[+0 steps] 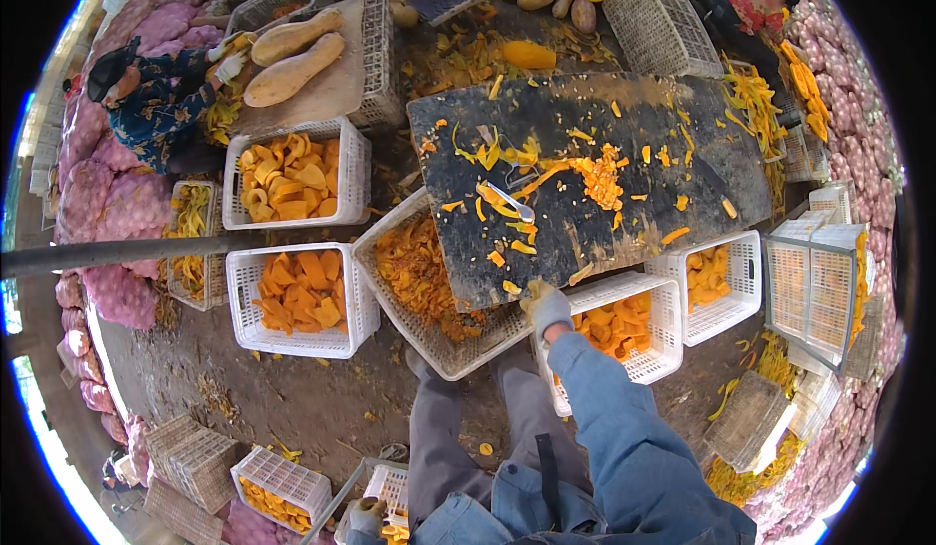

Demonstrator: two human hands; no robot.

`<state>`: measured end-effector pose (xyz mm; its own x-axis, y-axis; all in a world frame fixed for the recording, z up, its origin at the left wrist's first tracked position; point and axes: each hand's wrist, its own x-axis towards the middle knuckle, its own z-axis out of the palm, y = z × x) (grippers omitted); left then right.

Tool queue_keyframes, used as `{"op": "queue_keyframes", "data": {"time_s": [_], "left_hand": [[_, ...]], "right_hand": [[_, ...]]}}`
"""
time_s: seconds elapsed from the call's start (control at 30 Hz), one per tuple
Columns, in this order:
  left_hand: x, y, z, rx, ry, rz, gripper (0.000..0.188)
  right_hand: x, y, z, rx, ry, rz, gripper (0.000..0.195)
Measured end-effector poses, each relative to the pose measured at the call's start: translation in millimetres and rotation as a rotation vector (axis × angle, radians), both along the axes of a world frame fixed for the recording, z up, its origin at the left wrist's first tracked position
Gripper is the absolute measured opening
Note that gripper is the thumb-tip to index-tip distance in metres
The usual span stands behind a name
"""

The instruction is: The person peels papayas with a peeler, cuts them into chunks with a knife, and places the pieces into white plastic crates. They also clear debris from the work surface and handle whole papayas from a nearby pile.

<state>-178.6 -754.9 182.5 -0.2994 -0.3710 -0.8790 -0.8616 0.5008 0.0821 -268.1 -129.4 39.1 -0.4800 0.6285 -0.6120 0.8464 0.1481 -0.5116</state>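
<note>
My right hand (pixel 547 305), in a pale work glove, is at the front edge of a dark, worn board (pixel 702 121). It meets the corner where a scrap-filled crate (pixel 446 366) and a white crate of orange pumpkin pieces (pixel 662 369) come together; its exact grip is unclear. On the board lie a heap of pumpkin seeds and pulp (pixel 602 178), a metal-and-white hand tool (pixel 512 203), a knife (pixel 715 187) and scattered peel. Low at the left, my gloved left hand (pixel 367 517) is beside a metal bar (pixel 340 497) and a white crate (pixel 387 485); its hold is hidden.
White crates of cut pumpkin (pixel 351 304) stand left of the scrap crate. A person (pixel 157 106) works beside whole squashes (pixel 296 70) at upper left; another person (pixel 749 4) is at upper right. A pole (pixel 117 254) crosses the left. Pink net sacks (pixel 841 106) line the sides.
</note>
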Motion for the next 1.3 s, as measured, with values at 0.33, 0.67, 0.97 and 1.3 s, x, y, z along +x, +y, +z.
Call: {"op": "queue_keyframes", "data": {"time_s": [0.33,0.67,0.97,1.3], "left_hand": [[-79,-16,-46,-0.055,-0.149,-0.132,0.031],[-118,19,-66,0.123,-0.038,-0.207,0.035],[-126,89,-113,0.126,-0.123,-0.190,0.035],[-100,122,-133,0.057,-0.175,-0.093,0.033]], "right_hand": [[-80,-4,-98,0.101,-0.178,0.139,0.061],[-88,-39,-147,0.221,-0.229,0.651,0.048],[-72,210,-100,0.593,0.025,0.041,0.065],[-112,394,-138,0.605,-0.336,0.050,0.106]]}}
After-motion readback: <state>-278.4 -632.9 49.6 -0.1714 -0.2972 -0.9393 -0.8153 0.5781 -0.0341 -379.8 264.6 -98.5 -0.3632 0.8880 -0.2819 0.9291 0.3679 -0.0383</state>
